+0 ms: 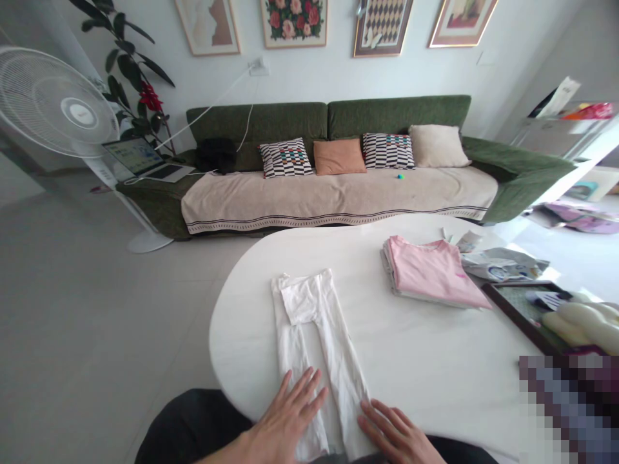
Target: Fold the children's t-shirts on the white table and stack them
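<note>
Hands (289,414) on white pants (305,304), lightly wrinkled, legs slightly apart

The trousers (331,332) lie on the left part of the tabletop (420,367), waist away from the person, left fingers (302,388) over the left leg, right fingers (383,420) at the right leg's outer edge. To their right sits a clothes stack (430,269), with a bag (505,264) just beside it and a tray (515,314) nearer. Behind stands a sofa (256,124), a fan (80,113) at its left end.

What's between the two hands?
Head view: one leg of the white pants and a strip of white table lie between left hand and right hand.
</note>
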Demonstrator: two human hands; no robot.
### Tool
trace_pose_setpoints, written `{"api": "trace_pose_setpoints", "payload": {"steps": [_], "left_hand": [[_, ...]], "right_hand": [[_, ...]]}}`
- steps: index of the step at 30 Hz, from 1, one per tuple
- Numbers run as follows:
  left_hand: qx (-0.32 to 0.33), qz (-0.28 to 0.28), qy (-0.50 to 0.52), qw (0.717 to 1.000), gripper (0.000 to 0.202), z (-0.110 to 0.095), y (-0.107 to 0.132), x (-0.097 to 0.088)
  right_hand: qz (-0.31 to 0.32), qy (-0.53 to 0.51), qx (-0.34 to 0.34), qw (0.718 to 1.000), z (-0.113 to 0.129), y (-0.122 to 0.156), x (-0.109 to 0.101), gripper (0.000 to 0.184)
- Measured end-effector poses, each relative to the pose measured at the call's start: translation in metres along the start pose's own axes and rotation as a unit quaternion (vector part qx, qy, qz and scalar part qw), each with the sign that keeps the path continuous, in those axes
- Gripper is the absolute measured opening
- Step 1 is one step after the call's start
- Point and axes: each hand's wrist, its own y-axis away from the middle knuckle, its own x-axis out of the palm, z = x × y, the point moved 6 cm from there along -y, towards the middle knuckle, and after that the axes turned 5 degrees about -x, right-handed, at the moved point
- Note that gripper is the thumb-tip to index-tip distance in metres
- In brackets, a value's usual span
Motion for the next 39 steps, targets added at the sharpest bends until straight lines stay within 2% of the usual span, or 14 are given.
{"api": "trace_pose_setpoints", "payload": {"steps": [3, 6, 8, 11, 15, 18, 21, 23, 25, 27, 30, 32, 36, 39], "left_hand": [[-0.040, 0.012, -0.037, 0.998, 0.092, -0.004, 0.036, 0.031], [-0.057, -0.024, -0.061, 0.996, 0.083, 0.004, 0.039, 0.040], [-0.045, -0.032, -0.046, 0.997, 0.084, 0.004, 0.038, 0.038], [-0.020, 0.003, 0.002, 1.000, 0.085, -0.007, 0.044, 0.029], [-0.005, 0.056, 0.128, 0.990, 0.074, -0.028, 0.065, -0.001], [-0.057, 0.084, 0.294, 0.950, 0.036, -0.022, 0.071, -0.029], [-0.206, 0.092, 0.469, 0.854, 0.036, 0.023, 0.053, -0.046], [-0.262, 0.066, 0.587, 0.763, 0.042, 0.059, 0.027, -0.055], [-0.267, 0.033, 0.677, 0.685, 0.043, 0.092, -0.006, -0.060], [-0.278, 0.012, 0.709, 0.649, 0.045, 0.119, -0.034, -0.056], [-0.303, -0.015, 0.690, 0.657, 0.046, 0.144, -0.055, -0.044], [-0.291, -0.036, 0.673, 0.679, 0.048, 0.148, -0.057, -0.040], [-0.263, -0.055, 0.667, 0.695, 0.045, 0.152, -0.053, -0.042], [-0.283, -0.077, 0.628, 0.721, 0.040, 0.164, -0.053, -0.043]], "right_hand": [[-0.002, -0.035, 0.055, 0.998, 0.006, 0.003, 0.005, 0.054], [-0.024, -0.062, 0.074, 0.995, 0.010, 0.002, 0.005, 0.050], [-0.037, -0.068, 0.072, 0.994, 0.012, 0.000, 0.000, 0.047], [-0.031, -0.103, 0.059, 0.992, 0.020, -0.001, -0.017, 0.044], [0.010, -0.262, 0.061, 0.963, 0.035, 0.002, -0.044, 0.032], [0.011, -0.424, 0.211, 0.881, 0.014, 0.002, -0.050, 0.031], [-0.033, -0.554, 0.392, 0.734, -0.037, -0.018, -0.041, 0.038], [-0.079, -0.629, 0.413, 0.654, -0.075, -0.052, -0.032, 0.039], [-0.102, -0.680, 0.404, 0.603, -0.110, -0.091, -0.017, 0.038], [-0.100, -0.702, 0.409, 0.574, -0.136, -0.119, 0.005, 0.037], [-0.098, -0.703, 0.420, 0.565, -0.153, -0.136, 0.036, 0.037], [-0.126, -0.694, 0.405, 0.582, -0.155, -0.135, 0.046, 0.035], [-0.197, -0.660, 0.363, 0.628, -0.157, -0.128, 0.042, 0.026], [-0.191, -0.624, 0.365, 0.664, -0.166, -0.132, 0.040, 0.024]]}}
